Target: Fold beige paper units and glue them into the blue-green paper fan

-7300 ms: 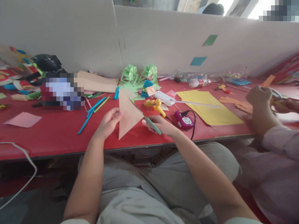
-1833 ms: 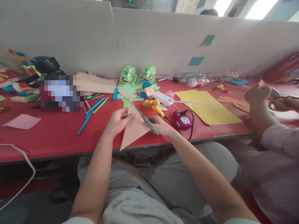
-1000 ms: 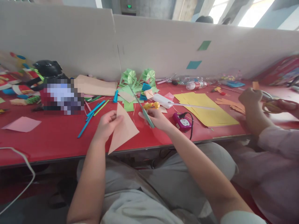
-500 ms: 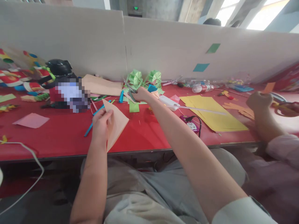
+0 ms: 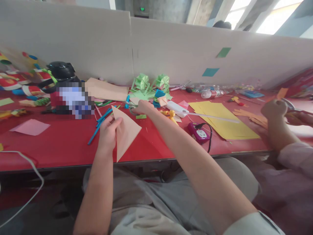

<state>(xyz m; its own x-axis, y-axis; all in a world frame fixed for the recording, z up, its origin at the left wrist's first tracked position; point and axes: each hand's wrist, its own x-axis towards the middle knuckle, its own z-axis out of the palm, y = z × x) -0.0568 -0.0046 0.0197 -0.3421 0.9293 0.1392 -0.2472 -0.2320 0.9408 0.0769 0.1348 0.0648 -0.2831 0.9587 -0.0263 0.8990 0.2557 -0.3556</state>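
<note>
A folded sheet of peach-coloured paper (image 5: 127, 132) is pinched at its left edge between the thumb and fingers of my left hand (image 5: 107, 130), above the front of the red table. My right hand (image 5: 144, 107) is closed round a pair of scissors (image 5: 132, 110) just beyond the paper; the scissors are blurred and partly covered by the hand. Green folded-paper shapes (image 5: 141, 81) stand behind my right hand. Beside my left hand lie several blue strips (image 5: 97, 129).
Yellow sheets (image 5: 217, 119) and a purple power socket (image 5: 198, 133) with a black cord lie to the right. Farther right, a co-worker's hand (image 5: 274, 109) holds orange paper. A plastic bottle (image 5: 212, 93) lies near the white partition (image 5: 171, 49). A pink sheet (image 5: 30, 126) is at left.
My right hand has drawn the scissors slightly left and nearer to me, away from the green paper shapes. My left hand has shifted the peach paper a little to the right.
</note>
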